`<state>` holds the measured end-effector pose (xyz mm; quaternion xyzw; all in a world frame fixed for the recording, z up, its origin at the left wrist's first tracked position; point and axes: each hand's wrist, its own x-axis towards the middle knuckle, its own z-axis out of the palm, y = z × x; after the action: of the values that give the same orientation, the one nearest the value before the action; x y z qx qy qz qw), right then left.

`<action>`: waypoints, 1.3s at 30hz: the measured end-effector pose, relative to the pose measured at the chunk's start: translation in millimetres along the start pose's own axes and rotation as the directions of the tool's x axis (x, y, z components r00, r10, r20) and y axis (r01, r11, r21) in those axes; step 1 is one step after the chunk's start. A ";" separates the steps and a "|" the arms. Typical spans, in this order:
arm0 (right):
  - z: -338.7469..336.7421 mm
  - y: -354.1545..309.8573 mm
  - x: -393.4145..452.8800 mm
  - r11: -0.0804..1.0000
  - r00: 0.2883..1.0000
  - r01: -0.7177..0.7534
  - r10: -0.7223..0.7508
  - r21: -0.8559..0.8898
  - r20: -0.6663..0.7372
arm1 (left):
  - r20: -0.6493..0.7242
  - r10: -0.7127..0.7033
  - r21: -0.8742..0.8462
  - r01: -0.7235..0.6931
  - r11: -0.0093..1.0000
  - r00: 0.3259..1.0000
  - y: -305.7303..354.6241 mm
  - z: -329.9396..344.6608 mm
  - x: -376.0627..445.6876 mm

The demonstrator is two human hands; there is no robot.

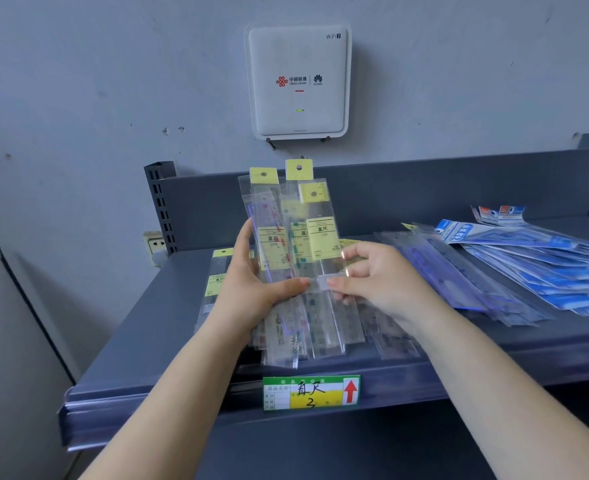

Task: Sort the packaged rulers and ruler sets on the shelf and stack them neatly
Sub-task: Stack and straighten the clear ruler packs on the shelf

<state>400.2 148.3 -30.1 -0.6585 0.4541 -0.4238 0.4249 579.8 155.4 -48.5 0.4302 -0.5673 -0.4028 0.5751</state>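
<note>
- A fanned bundle of clear-sleeved rulers (288, 244) with yellow header cards is held upright above the front of the grey shelf (140, 341), just above the green and yellow price label (312, 393).
- The bundle is gripped at its left edge by the left hand (255, 282), thumb laid across the front; the right hand (372, 275) pinches the sleeves from the right, so both hands are clamped on the same bundle, fingertips almost meeting.
- The slick sleeves are uneven at top and bottom; if the pinch is loosened while they are squared, some could slide out and drop past the shelf edge.
- The blue ruler sets (514, 261), spread loosely to the right of the bundle, could be knocked by the right forearm.
- More yellow-labelled packs (217, 278) lie behind the left hand, partly covered; their number cannot be judged.
- The sleeves' lower ends are blurred, and the blue pile is cut off at the right edge.
</note>
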 end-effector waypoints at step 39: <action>-99.2 22.0 -19.7 0.996 0.962 0.086 -0.078 0.018 -0.262 | 0.119 0.077 -0.149 -0.059 0.987 0.990 11.6 108.3 30.8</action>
<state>296.8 144.8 -26.5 -0.6090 0.4721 -0.5306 0.3531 472.3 125.6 -29.6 0.3418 -0.5858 -0.4491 0.5817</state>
